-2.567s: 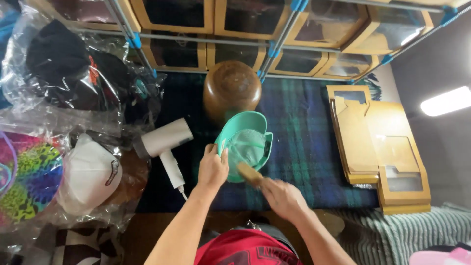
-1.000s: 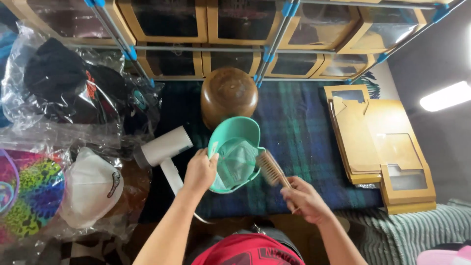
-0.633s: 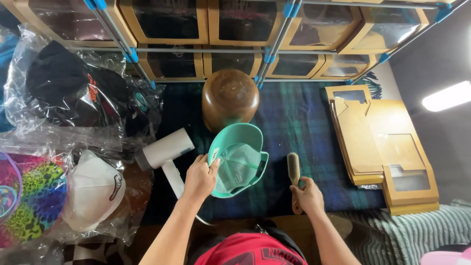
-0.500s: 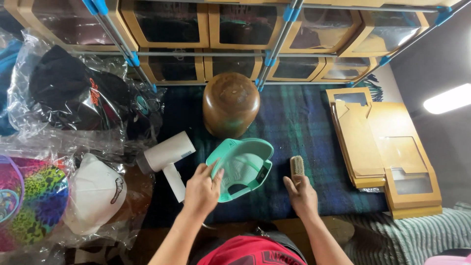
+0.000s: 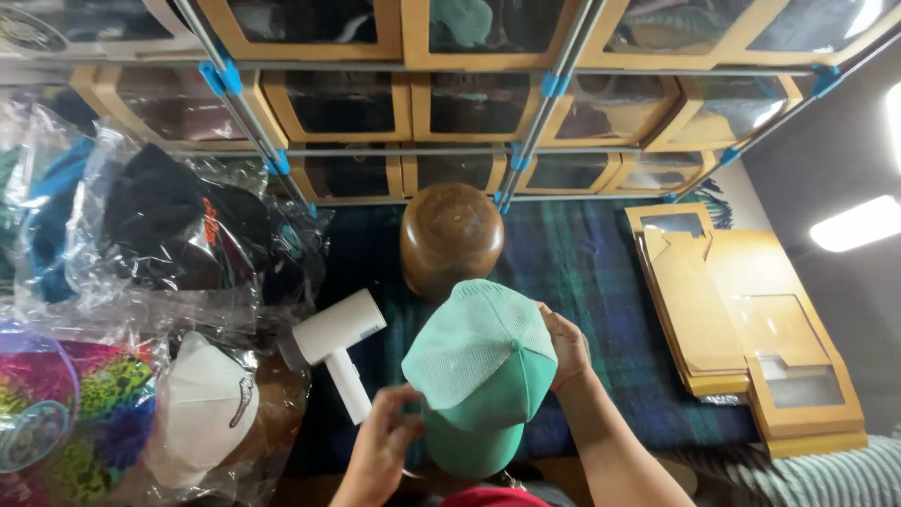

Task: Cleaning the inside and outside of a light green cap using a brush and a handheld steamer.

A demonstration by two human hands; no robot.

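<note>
**Green cap held up in both hands, crown facing the camera**

Watching the head feed here. The green cap (image 5: 481,371) sits right in the middle, near edge of the view, held up off the blanket with its crown and mesh back toward the camera and the brim pointing down at the wearer. Left hand (image 5: 383,451) is closed on the near left edge by the brim, fingers curled around it. Right hand (image 5: 566,345) is wrapped around the far right side of the mesh, so the 2 hands sit at opposite sides, which looks to me like a way to keep the shape steady rather than crush it.

Just beyond the cap stands a brown wooden head block (image 5: 451,238) on the dark plaid blanket (image 5: 601,272). A white handheld steamer (image 5: 336,347) lies just left of the cap, near but not touching. Farther left are bagged caps, including a white cap (image 5: 202,413) in plastic. On the right, flat cardboard boxes (image 5: 741,329) lie stacked, well apart from the hands. Windowed storage boxes (image 5: 450,103) line the far side.
</note>
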